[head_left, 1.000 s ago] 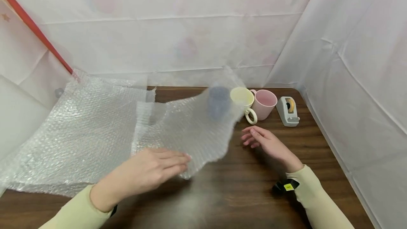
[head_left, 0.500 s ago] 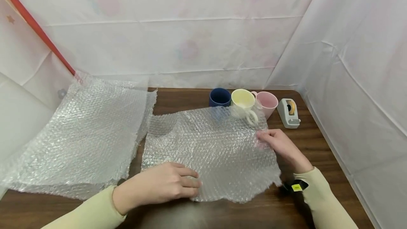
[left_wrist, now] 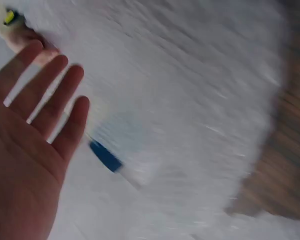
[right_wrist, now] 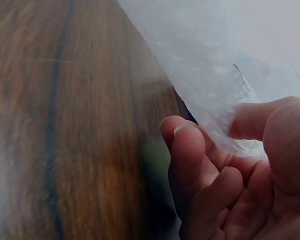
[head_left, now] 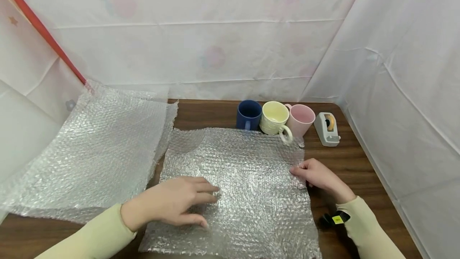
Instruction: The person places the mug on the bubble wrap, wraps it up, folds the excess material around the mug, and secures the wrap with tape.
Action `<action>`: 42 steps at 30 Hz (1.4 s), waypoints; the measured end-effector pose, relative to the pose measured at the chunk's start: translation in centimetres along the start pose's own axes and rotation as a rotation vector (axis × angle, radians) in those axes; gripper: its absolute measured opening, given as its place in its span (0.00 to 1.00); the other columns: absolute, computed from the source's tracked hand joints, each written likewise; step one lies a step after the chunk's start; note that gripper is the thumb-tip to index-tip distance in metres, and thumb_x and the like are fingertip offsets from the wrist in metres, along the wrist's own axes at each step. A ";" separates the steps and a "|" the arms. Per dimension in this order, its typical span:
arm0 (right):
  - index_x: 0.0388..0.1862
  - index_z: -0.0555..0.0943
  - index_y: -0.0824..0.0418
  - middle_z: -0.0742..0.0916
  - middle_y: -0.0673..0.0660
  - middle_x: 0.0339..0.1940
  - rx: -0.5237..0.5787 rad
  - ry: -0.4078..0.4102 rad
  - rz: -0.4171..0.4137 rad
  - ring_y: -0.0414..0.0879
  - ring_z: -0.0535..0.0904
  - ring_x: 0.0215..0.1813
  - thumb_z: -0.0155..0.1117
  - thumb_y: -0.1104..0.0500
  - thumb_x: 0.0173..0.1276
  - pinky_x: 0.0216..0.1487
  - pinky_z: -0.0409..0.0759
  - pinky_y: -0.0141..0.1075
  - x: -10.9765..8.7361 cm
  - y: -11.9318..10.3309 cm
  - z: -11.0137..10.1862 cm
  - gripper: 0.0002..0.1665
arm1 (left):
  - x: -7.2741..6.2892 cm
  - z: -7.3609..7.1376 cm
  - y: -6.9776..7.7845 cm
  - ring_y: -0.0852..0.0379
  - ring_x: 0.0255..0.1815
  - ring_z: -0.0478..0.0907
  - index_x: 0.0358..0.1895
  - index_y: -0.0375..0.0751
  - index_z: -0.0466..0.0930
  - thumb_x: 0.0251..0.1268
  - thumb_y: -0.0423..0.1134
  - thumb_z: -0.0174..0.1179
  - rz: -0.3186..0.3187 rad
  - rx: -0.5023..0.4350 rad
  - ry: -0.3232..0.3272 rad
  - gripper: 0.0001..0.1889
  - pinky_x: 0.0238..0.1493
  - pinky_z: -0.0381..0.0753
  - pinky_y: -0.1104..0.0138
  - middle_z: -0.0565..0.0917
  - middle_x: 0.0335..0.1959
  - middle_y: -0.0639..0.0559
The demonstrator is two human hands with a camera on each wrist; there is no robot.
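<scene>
A sheet of bubble wrap [head_left: 248, 187] lies spread on the dark wooden table in the head view. Its right edge is pinched between the thumb and fingers of my right hand [head_left: 318, 175]; the right wrist view shows the film [right_wrist: 205, 75] running between thumb and curled fingers. Over the sheet's left part is my left hand [head_left: 176, 201], its fingers extended and spread, gripping nothing. Just beyond the far edge stand a blue mug [head_left: 248, 114], a pale yellow mug [head_left: 274, 117] and a pink mug [head_left: 301, 119]. The sheet's far right corner overlaps the yellow mug's handle.
More bubble wrap [head_left: 97, 151] lies to the left, reaching the table's left side. A white tape dispenser [head_left: 327, 129] stands right of the mugs. White curtains [head_left: 215, 51] close off the back and right side. A red strip [head_left: 43, 31] slants down at the back left.
The bubble wrap sheet has come down flat and spread toward the right and the near edge, uncovering the mugs. My right hand has taken hold of its right edge; my left hand's fingers have spread.
</scene>
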State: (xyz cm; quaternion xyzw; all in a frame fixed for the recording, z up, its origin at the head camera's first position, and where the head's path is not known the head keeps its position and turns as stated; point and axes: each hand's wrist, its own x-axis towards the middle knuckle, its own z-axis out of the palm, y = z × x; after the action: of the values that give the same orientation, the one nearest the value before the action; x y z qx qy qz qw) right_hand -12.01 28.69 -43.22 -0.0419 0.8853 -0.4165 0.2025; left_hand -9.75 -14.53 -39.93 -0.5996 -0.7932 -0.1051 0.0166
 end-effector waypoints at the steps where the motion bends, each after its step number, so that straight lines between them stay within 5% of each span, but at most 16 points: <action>1: 0.16 0.71 0.57 0.67 0.44 0.10 -0.010 -0.003 -0.002 0.39 0.63 0.13 0.62 0.52 0.72 0.17 0.66 0.33 -0.1 0.0 0.0 0.24 | -0.3 0.1 -0.5 0.47 0.65 0.74 0.61 0.47 0.80 0.64 0.70 0.54 -0.046 0.009 -0.015 0.35 0.63 0.74 0.53 0.76 0.66 0.48; 6: 0.14 0.69 0.55 0.68 0.45 0.11 -0.066 0.001 -0.002 0.39 0.62 0.15 0.61 0.53 0.72 0.18 0.63 0.32 -0.4 0.2 -0.2 0.25 | -1.9 0.5 -2.9 0.34 0.76 0.52 0.70 0.48 0.71 0.44 0.77 0.61 -0.284 0.008 -0.087 0.51 0.66 0.62 0.38 0.58 0.77 0.42; 10: 0.14 0.71 0.55 0.72 0.47 0.11 -0.135 0.006 0.012 0.40 0.65 0.16 0.62 0.51 0.72 0.18 0.65 0.34 -0.4 0.5 -0.5 0.25 | -2.9 1.2 -4.2 0.29 0.77 0.39 0.78 0.51 0.59 0.28 0.82 0.60 -0.403 -0.021 -0.163 0.66 0.67 0.51 0.31 0.45 0.81 0.40; 14: 0.18 0.75 0.57 0.76 0.49 0.13 -0.184 0.035 0.005 0.43 0.70 0.19 0.65 0.45 0.69 0.22 0.69 0.36 -0.1 0.6 -1.2 0.24 | -3.2 1.7 -4.6 0.27 0.77 0.36 0.80 0.51 0.51 0.20 0.84 0.59 -0.458 -0.058 -0.235 0.73 0.65 0.51 0.29 0.41 0.81 0.39; 18: 0.34 0.81 0.62 0.81 0.51 0.24 -0.238 0.159 -0.038 0.44 0.75 0.27 0.69 0.44 0.66 0.30 0.73 0.38 0.4 0.3 -2.4 0.21 | -3.0 1.7 -4.5 0.27 0.77 0.36 0.81 0.51 0.50 0.17 0.83 0.62 -0.494 -0.087 -0.298 0.75 0.66 0.52 0.31 0.41 0.81 0.38; 22: 0.54 0.79 0.69 0.85 0.56 0.38 -0.264 0.249 -0.062 0.48 0.79 0.39 0.69 0.45 0.66 0.40 0.77 0.42 1.2 -0.3 -3.3 0.31 | -2.7 1.6 -4.4 0.27 0.77 0.36 0.81 0.51 0.49 0.17 0.81 0.65 -0.513 -0.096 -0.334 0.75 0.67 0.52 0.32 0.41 0.81 0.38; 26: 0.60 0.75 0.70 0.86 0.61 0.44 -0.238 0.261 -0.075 0.51 0.81 0.43 0.65 0.45 0.70 0.41 0.78 0.43 2.4 -0.9 -3.5 0.33 | -2.4 1.5 -4.3 0.27 0.77 0.35 0.81 0.52 0.50 0.16 0.80 0.67 -0.529 -0.089 -0.358 0.75 0.69 0.51 0.34 0.41 0.81 0.39; 30: 0.63 0.74 0.68 0.85 0.64 0.49 -0.137 0.237 -0.112 0.49 0.80 0.42 0.66 0.50 0.70 0.40 0.79 0.40 3.7 -0.9 -3.4 0.31 | -2.2 1.3 -4.4 0.28 0.77 0.36 0.81 0.52 0.50 0.17 0.79 0.68 -0.541 -0.084 -0.384 0.75 0.68 0.52 0.33 0.41 0.81 0.40; 34: 0.67 0.71 0.70 0.82 0.65 0.54 0.093 0.129 -0.138 0.45 0.80 0.45 0.63 0.54 0.73 0.42 0.80 0.37 4.7 -0.8 -3.6 0.30 | -1.9 1.2 -4.4 0.27 0.77 0.37 0.81 0.52 0.50 0.17 0.80 0.67 -0.545 -0.080 -0.397 0.75 0.68 0.53 0.33 0.40 0.81 0.40; 42: 0.69 0.64 0.77 0.88 0.54 0.47 0.637 -0.173 -0.104 0.47 0.86 0.47 0.29 0.34 0.80 0.46 0.84 0.42 6.5 -1.1 -3.9 0.48 | -1.8 1.2 -4.3 0.25 0.76 0.39 0.81 0.51 0.50 0.17 0.80 0.66 -0.546 -0.075 -0.389 0.75 0.67 0.53 0.33 0.43 0.80 0.39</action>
State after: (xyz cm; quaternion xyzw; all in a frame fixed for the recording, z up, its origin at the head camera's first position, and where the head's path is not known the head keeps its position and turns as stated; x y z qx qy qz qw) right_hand -19.60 29.22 -42.21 -0.0566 0.6868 -0.6770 0.2584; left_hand -13.28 -17.11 -42.04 -0.3741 -0.9084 -0.0183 -0.1858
